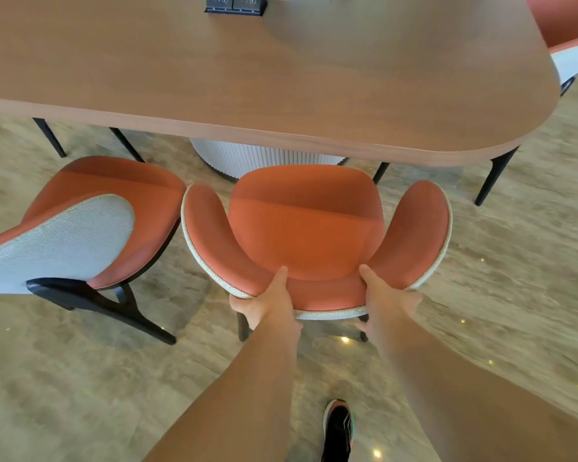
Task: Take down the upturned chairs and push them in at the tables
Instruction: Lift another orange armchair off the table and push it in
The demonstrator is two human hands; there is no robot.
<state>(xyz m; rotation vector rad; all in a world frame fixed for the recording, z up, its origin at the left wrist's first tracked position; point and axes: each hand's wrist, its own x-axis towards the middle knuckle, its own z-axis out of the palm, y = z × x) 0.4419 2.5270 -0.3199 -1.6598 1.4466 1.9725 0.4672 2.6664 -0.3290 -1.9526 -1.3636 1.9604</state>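
Chair [304,228] with the orange seat stands upright on its own legs on the floor [481,278], facing the table [281,78]. The front of its seat is just short of the table edge. The left hand [267,305] and the right hand [391,301] both grasp the top of its curved back. Each thumb lies on the inner orange padding, and the fingers are curled over the pale woven rim and down behind it. Judging by this, the taking-down step for this chair is done and the pushing-in is in hand. The next move probably calls for a straight, even shove from both hands so the seat slides under the tabletop without turning. The white fluted base [257,158] of the table sits directly ahead of the seat and would likely limit how far it can go. A black leg [381,171] shows just beyond the seat's front right corner, and I cannot tell whether it belongs to the table or to another seat. A neighbouring chair [90,228] stands close on the left, turned at an angle, with its seat nearly touching this chair's left wing, so drifting that way could knock them together. A socket block [236,3] is set into the tabletop at the far side. A shoe [337,428] is planted behind the chair.
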